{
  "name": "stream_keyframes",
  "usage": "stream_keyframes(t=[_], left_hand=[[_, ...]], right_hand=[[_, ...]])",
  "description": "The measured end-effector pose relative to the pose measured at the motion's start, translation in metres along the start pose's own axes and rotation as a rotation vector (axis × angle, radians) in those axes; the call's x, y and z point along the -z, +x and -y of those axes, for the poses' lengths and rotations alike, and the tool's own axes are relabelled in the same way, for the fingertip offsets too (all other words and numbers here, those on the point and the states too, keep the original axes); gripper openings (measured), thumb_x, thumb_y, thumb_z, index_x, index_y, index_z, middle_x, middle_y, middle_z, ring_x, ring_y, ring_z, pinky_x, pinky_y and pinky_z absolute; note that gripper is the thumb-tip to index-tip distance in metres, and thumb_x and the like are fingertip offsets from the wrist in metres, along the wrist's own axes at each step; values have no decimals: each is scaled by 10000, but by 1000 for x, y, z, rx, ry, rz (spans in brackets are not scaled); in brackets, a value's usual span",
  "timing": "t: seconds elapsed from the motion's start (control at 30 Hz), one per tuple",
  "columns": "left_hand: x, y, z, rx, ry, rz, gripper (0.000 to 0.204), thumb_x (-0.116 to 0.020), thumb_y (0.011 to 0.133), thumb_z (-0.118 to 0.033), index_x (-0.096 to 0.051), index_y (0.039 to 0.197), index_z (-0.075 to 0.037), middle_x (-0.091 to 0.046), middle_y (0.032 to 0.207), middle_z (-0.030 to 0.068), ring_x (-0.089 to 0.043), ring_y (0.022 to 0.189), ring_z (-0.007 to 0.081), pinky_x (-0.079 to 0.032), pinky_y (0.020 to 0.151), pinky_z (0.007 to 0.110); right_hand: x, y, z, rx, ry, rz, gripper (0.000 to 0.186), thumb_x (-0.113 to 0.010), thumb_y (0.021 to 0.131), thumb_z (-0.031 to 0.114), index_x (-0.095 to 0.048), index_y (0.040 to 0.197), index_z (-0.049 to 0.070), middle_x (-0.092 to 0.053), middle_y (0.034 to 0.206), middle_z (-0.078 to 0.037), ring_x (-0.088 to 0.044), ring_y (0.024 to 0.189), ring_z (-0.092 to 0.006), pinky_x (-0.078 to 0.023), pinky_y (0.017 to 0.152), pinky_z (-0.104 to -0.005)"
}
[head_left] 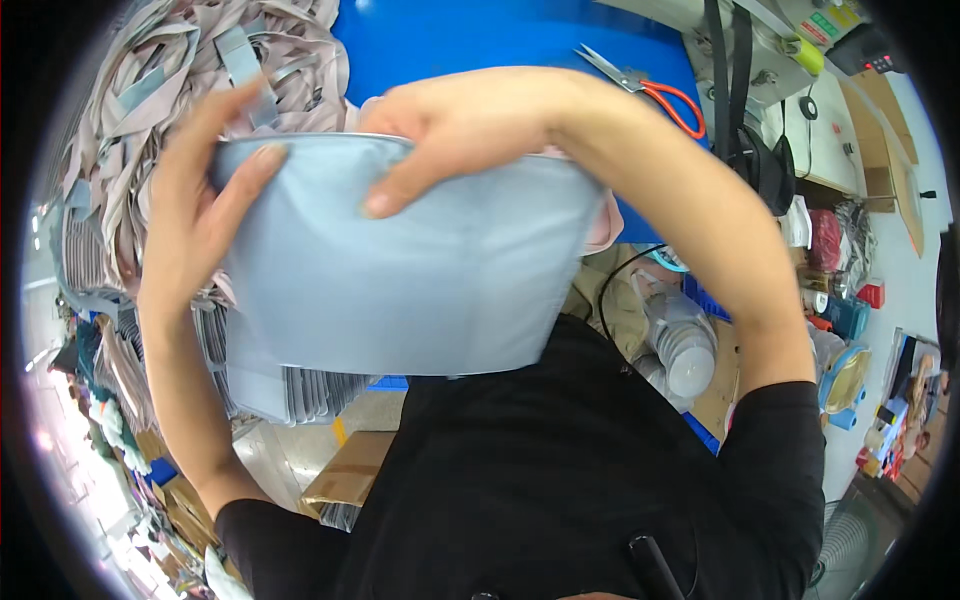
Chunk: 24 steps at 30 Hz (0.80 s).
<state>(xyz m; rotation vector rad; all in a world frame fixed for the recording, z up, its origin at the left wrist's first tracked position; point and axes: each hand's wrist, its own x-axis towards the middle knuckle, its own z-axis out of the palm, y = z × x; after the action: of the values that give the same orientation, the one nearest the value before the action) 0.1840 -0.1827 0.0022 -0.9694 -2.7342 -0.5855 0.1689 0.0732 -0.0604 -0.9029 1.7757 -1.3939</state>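
Observation:
A light blue-grey fabric panel hangs in front of my body, its upper edge raised toward the table. My left hand pinches its upper left corner, thumb on the near face and fingers partly behind, slightly blurred. Along the top edge my right hand grips the panel too, thumb in front and the other fingers out of sight behind it. Pinkish cloth peeks out past the panel's right side. Beyond my left hand lies a heap of pink and grey fabric strips.
Red-handled scissors lie partly open on the blue tabletop. A sewing machine stands at the far right. Stacked grey fabric pieces sit below the panel at left, above a cardboard box. A plastic-wrapped bundle lies at right.

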Motion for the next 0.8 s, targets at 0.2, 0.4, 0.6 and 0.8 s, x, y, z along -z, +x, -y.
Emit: stream_keyframes(t=[0.2,0.4,0.6,0.8], left_hand=[[-58,3,43,499,-812,603,323,-676,1039,-242,-685,796,-29,-567,703,-61,-516,603,16,-432,505,207],[-93,28,60,444,-632,469,331,-705,1020,-242,-710,838,34,-599,808,-8,-523,606,46,-425,513,237],[-140,47,110,-51,-149,137,228,-678,991,-138,-728,915,72,-738,1076,148,-690,920,291,-534,836,391],[-145,51,114,99,-163,244,162,-698,952,-89,-767,965,57,-766,1070,194,-698,987,354,-535,905,399]], right_hand=[[28,-50,-43,-152,-184,-30,345,-716,997,341,-719,1062,2,-699,894,-41,-622,798,-129,-504,724,-323],[54,-55,-80,-243,-302,-309,409,-760,944,403,-759,906,-5,-690,823,-61,-585,731,-202,-468,691,-349],[74,-13,-127,-3,-773,-598,319,-784,884,395,-825,917,80,-727,1226,-95,-652,1110,-296,-531,918,-425],[71,-3,-128,-171,-669,-555,265,-803,888,335,-828,950,79,-740,1197,-103,-675,1100,-286,-546,915,-379]])
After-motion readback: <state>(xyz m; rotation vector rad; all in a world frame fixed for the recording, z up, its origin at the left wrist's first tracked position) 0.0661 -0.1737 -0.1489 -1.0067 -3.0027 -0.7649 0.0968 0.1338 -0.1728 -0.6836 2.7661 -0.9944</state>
